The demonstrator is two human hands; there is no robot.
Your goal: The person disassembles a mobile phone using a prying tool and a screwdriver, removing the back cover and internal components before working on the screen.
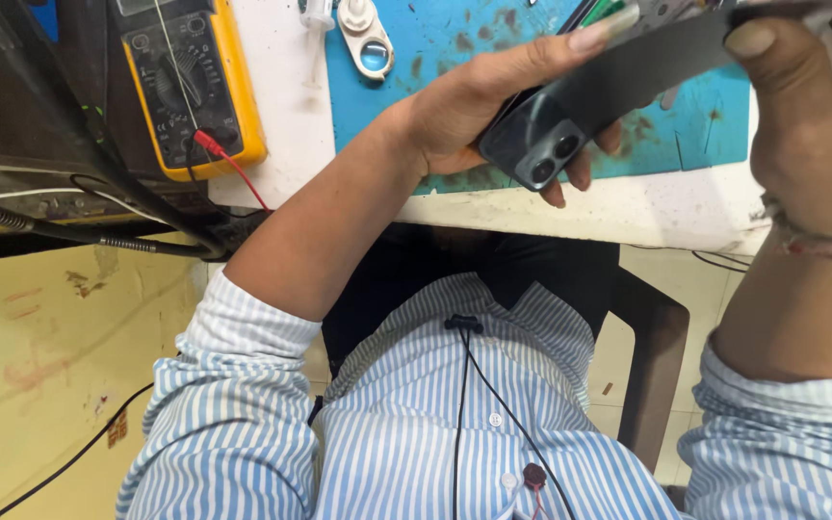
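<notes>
Fingers (594, 37) of the left hand (479, 106) are wrapped round a dark smartphone (570, 116), camera end down, held just above the counter (628, 207) edge and the blue work mat (406, 58). The right hand (801, 116) pinches the phone's upper end, thumb (753, 40) pressed flat on its glossy back.

That back looks slick and thin; I'd judge the phone light, stiff and easily cracked, best held by its long edges rather than the flat panel.

Counting: one phone with two camera lenses showing, one yellow multimeter (190, 82) with a red lead (228, 164), one white loupe-like tool (366, 39), and one thread bracelet (825, 239) on the right wrist.
</notes>
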